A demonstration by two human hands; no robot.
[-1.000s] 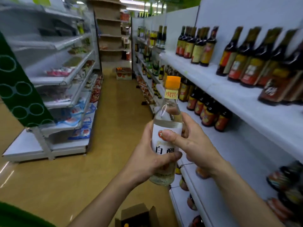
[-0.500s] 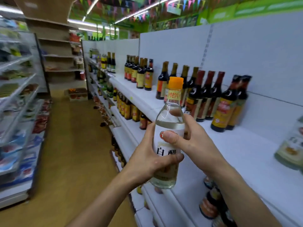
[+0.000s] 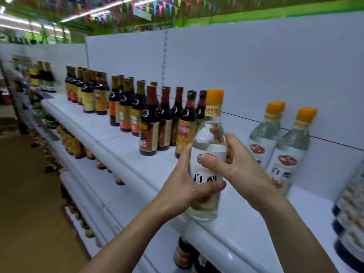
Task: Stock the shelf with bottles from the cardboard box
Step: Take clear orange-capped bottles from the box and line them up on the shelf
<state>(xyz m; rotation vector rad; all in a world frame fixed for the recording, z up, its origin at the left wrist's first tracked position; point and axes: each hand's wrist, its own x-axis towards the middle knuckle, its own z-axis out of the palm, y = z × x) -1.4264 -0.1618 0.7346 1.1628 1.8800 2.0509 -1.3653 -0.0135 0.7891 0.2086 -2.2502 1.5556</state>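
Head view shows both my grips wrapped round one clear orange-capped bottle (image 3: 204,140), left grip (image 3: 183,186) low on its label, right grip (image 3: 242,174) higher. I hold it upright just left of the matching bottles (image 3: 289,152) already standing on the shelf (image 3: 122,146). I judge stocking partly done: this one awaits placing, and the cardboard box is out of view.
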